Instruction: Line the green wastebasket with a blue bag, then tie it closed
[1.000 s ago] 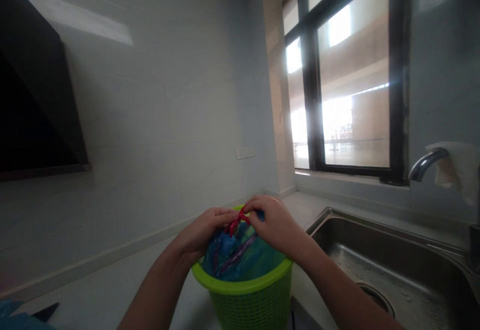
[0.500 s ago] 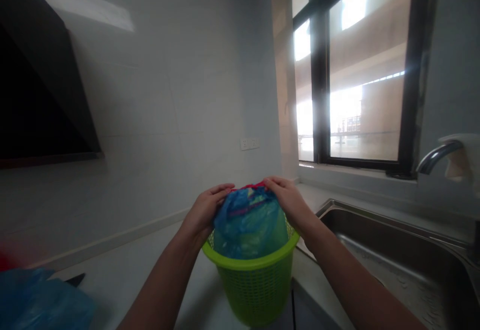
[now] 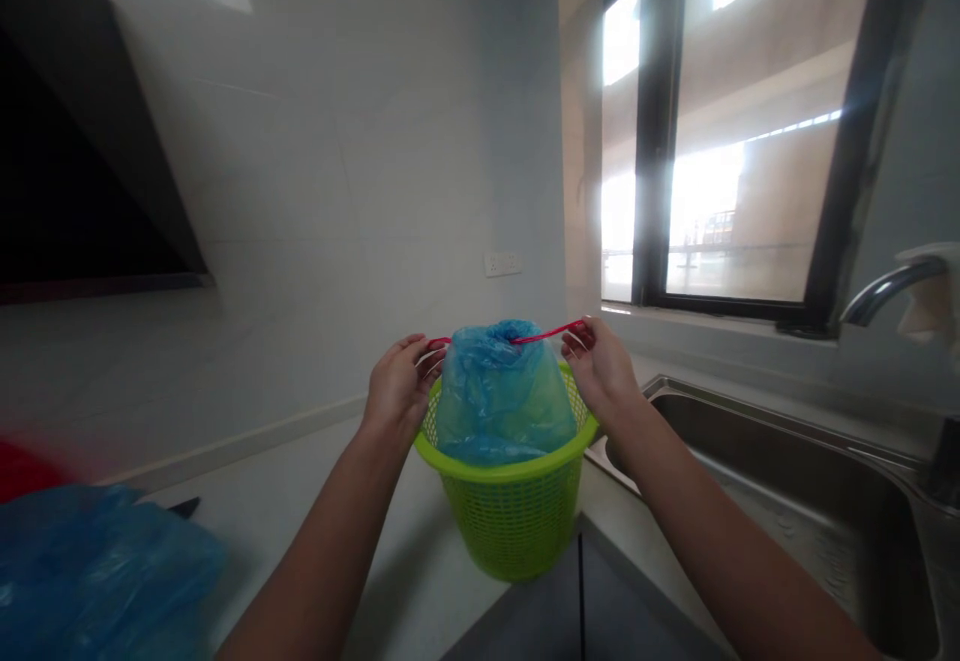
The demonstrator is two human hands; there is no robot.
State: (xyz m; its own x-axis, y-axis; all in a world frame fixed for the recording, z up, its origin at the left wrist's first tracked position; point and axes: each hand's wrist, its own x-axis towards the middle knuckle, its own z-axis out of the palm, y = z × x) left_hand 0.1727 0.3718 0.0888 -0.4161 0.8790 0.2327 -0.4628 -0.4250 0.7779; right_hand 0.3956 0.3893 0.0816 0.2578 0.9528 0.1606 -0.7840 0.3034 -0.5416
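Observation:
A blue translucent drawstring garbage bag (image 3: 502,401) bulges up out of a green perforated plastic basket (image 3: 517,521), its mouth gathered at the top. Pinched in my left hand (image 3: 401,386) is a short end of the bag's red drawstring, left of the gathered mouth. On the other side my right hand (image 3: 604,366) grips a longer stretch of the red drawstring (image 3: 551,332), pulled taut to the right. Both hands are above the basket's rim, one at each side. What is inside the bag cannot be made out.
Another crumpled blue plastic bag (image 3: 97,571) lies on the white counter (image 3: 315,501) at lower left, beside a dark pointed object (image 3: 185,507) and a blurred red thing (image 3: 30,469). A steel sink (image 3: 795,501) with a faucet (image 3: 889,291) is at right.
My hands have moved apart, drawing the red drawstring out to both sides. The bag's mouth has bunched together. The view has shifted slightly, and the basket appears higher.

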